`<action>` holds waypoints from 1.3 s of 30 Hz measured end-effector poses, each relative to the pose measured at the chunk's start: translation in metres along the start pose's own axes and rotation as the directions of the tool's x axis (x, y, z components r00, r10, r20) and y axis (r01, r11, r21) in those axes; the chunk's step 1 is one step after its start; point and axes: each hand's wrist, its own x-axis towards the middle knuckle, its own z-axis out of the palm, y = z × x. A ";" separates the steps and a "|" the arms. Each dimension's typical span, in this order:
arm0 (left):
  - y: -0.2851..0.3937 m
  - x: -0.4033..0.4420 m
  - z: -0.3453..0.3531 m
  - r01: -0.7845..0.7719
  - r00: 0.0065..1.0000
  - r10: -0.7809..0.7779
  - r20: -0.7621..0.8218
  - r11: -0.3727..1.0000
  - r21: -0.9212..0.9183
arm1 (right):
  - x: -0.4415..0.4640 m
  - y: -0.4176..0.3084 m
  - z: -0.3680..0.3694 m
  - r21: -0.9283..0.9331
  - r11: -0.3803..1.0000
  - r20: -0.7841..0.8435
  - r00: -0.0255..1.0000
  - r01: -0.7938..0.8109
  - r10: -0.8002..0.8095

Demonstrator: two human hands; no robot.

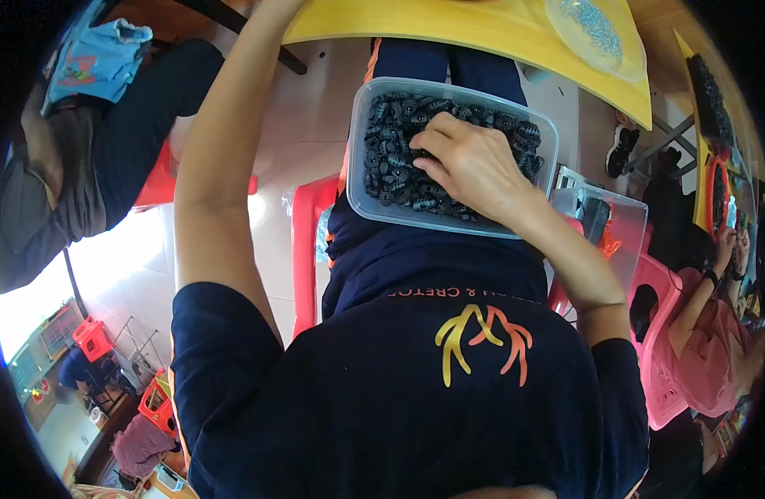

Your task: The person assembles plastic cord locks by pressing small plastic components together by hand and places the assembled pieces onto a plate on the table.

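A clear plastic tub (362,208) sits on my lap, filled with many small black ribbed parts (391,179). My right hand (470,162) reaches into it from the right. Its thumb and fingers are curled together over the black parts, and whatever lies between the fingertips is too dark and covered to make out. My left forearm stretches up past the edge of the yellow table (357,21) and leaves the view at the top, so that hand does not show.
A round clear dish (594,33) of small bluish pieces stands on the table. Beside my right hip is a clear box (624,220) with dark and orange things inside. Red stool parts (308,249) flank my legs. Other people sit on the left and right.
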 end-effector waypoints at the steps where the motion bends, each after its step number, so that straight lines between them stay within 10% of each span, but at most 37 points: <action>1: -0.001 -0.008 -0.006 -0.024 1.000 0.025 0.015 0.999 -0.040 | 0.000 -0.003 0.004 -0.064 0.998 0.030 0.999 -0.017 0.019; 5: 0.018 -0.057 -0.030 -0.030 0.996 0.045 0.078 0.982 -0.186 | 0.001 -0.004 0.004 -0.141 0.989 0.112 0.992 -0.039 0.055; 9: 0.045 -0.116 -0.048 0.057 0.988 -0.009 0.154 0.948 -0.312 | -0.002 0.003 -0.008 0.189 0.967 0.127 0.981 -0.170 0.148; 14: 0.059 -0.181 -0.047 0.108 0.824 0.129 0.552 0.920 -0.377 | -0.006 0.003 -0.033 0.794 0.394 0.351 0.879 -0.462 0.323; 19: 0.083 -0.206 -0.031 0.251 0.812 0.076 0.579 0.851 -0.462 | -0.014 -0.001 -0.035 0.907 0.223 0.289 0.913 -0.357 0.288; 25: 0.091 -0.211 -0.025 0.437 0.790 -0.015 0.613 0.716 -0.545 | -0.019 0.001 -0.033 0.922 0.272 0.179 0.925 -0.276 0.334; 31: 0.085 -0.217 -0.017 0.502 0.763 -0.055 0.644 0.680 -0.535 | -0.022 0.000 -0.036 0.650 0.651 0.227 0.917 -0.393 0.327; 39: 0.087 -0.216 -0.014 0.551 0.677 -0.041 0.735 0.690 -0.469 | -0.019 -0.005 -0.044 0.315 0.947 0.054 0.997 -0.070 0.055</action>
